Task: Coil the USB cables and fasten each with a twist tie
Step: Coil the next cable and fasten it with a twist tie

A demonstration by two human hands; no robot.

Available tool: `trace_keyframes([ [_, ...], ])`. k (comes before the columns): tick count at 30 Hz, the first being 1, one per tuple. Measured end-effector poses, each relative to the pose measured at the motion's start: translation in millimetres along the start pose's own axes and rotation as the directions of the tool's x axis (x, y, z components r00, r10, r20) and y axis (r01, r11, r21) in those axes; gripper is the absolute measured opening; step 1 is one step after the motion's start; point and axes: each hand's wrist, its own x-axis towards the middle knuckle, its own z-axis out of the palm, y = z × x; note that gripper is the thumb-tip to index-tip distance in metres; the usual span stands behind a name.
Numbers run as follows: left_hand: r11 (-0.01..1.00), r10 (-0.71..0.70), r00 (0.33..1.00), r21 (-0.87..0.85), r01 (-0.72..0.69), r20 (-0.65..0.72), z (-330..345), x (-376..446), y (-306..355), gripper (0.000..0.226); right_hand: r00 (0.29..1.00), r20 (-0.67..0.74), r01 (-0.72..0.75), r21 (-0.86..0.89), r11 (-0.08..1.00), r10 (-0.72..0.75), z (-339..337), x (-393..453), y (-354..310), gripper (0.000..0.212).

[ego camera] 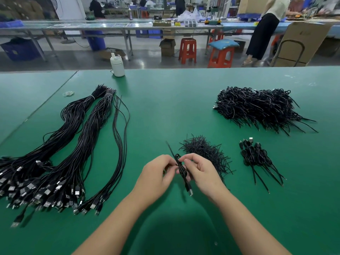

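black coiled cable (182,171) sits between our hands above the near middle of the green table (165,107): our left hand (158,173) grips the bundle, our right hand (198,170) pinches a twist tie (170,147) at its top. its long axis runs near to far, plug (190,192) pointing toward us. far right, a big finished pile (257,109) and a small finished group (255,155) show much done; the loose cables (70,144) on the left remain, likely the larger share.

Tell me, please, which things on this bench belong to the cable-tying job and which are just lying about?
Job: coiled cable held by left hand and right hand; twist ties; uncoiled cables; small finished batch; big finished pile.
Lying about: white bottle; rubber bands.
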Motion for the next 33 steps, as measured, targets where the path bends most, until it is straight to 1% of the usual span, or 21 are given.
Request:
trace_keyframes([
  [2, 0.980, -0.146, 0.989, -0.135, 0.146, 0.009, -0.9, 3.6, -0.4, 0.013, 0.998, 0.056, -0.030, 0.047, 0.998, 0.027, -1.9, -1.3, -0.2, 0.021],
  [4, 0.928, -0.260, 0.963, -0.255, 0.271, 0.074, -2.4, 7.4, -3.4, 0.014, 0.994, 0.110, -0.028, 0.023, 0.999, 0.025, -4.3, -2.5, 0.8, 0.028],
  [6, 0.895, -0.299, 0.947, -0.310, 0.322, 0.119, -3.5, 7.9, -5.8, 0.013, 0.995, 0.096, 0.016, -0.080, 0.997, -0.008, -5.5, -3.4, 1.6, 0.030],
  [8, 0.908, -0.281, 0.952, -0.287, 0.305, 0.124, -3.1, 6.4, -6.1, 0.013, 0.998, 0.032, 0.060, -0.184, 0.981, -0.055, -6.8, -3.3, 2.5, 0.020],
  [10, 0.956, -0.209, 0.973, -0.189, 0.224, 0.094, -1.3, 3.9, -4.5, 0.014, 0.999, 0.002, 0.048, -0.237, 0.970, -0.049, -7.8, -3.1, 2.4, 0.008],
  [12, 0.993, -0.087, 0.995, -0.074, 0.090, 0.046, -0.2, 1.3, -2.7, 0.014, 1.000, 0.019, 0.024, -0.229, 0.973, -0.020, -6.4, -2.5, 3.5, 0.012],
  [14, 0.995, 0.069, 0.997, 0.072, -0.072, 0.037, 0.6, -0.5, -2.3, 0.010, 1.000, 0.011, -0.021, -0.189, 0.982, 0.024, -3.1, -2.1, 5.6, 0.018],
  [15, 0.973, 0.154, 0.987, 0.165, -0.161, 0.052, 1.4, -1.2, -2.2, 0.008, 0.999, 0.001, -0.052, -0.172, 0.984, 0.053, -1.6, -1.7, 6.3, 0.019],
  [17, 0.892, 0.301, 0.949, 0.327, -0.314, 0.091, 4.6, -2.3, -3.5, 0.009, 0.994, -0.005, -0.105, -0.132, 0.986, 0.105, 1.2, -1.5, 8.7, 0.016],
  [18, 0.859, 0.343, 0.933, 0.366, -0.359, 0.108, 6.0, -2.6, -4.9, 0.007, 0.992, -0.015, -0.126, -0.105, 0.986, 0.125, 2.4, -1.8, 10.0, 0.013],
  [19, 0.848, 0.359, 0.926, 0.374, -0.375, 0.115, 7.6, -3.2, -5.8, 0.003, 0.990, -0.031, -0.141, -0.081, 0.987, 0.139, 3.1, -2.1, 11.5, 0.014],
  [21, 0.898, 0.298, 0.948, 0.305, -0.317, 0.107, 9.3, -4.4, -6.1, 0.003, 0.990, -0.047, -0.133, -0.037, 0.990, 0.131, 3.1, -3.1, 12.7, 0.016],
  [23, 0.972, 0.166, 0.985, 0.161, -0.173, 0.055, 8.5, -4.0, -6.3, 0.005, 0.995, -0.017, -0.096, 0.027, 0.995, 0.096, 2.9, -4.3, 11.3, 0.018],
  [24, 0.991, 0.094, 0.995, 0.092, -0.096, 0.026, 7.6, -3.4, -6.0, 0.008, 0.996, 0.007, -0.086, 0.063, 0.994, 0.086, 2.2, -4.2, 9.7, 0.021],
  [26, 1.000, -0.027, 1.000, 0.008, 0.027, -0.008, 5.4, -0.1, -5.4, 0.013, 0.996, 0.068, -0.070, 0.099, 0.993, 0.064, 1.0, -3.8, 5.6, 0.029],
  [28, 0.992, -0.121, 0.993, -0.046, 0.120, -0.014, 3.5, 3.2, -6.0, 0.016, 0.994, 0.104, -0.036, 0.072, 0.997, 0.029, 0.1, -3.3, 3.4, 0.036],
  [30, 0.970, -0.212, 0.977, -0.120, 0.211, 0.005, 2.5, 5.1, -6.0, 0.018, 0.997, 0.080, 0.000, 0.021, 1.000, -0.002, -1.3, -2.5, 2.7, 0.039],
  [31, 0.958, -0.244, 0.970, -0.152, 0.244, 0.020, 2.6, 5.9, -5.6, 0.018, 0.998, 0.060, 0.022, -0.032, 0.999, -0.020, -2.2, -2.1, 3.5, 0.039],
  [33, 0.941, -0.269, 0.962, -0.199, 0.273, 0.049, 3.3, 6.1, -4.8, 0.018, 0.997, 0.017, 0.082, -0.197, 0.977, -0.080, -2.7, -1.6, 4.0, 0.037],
])
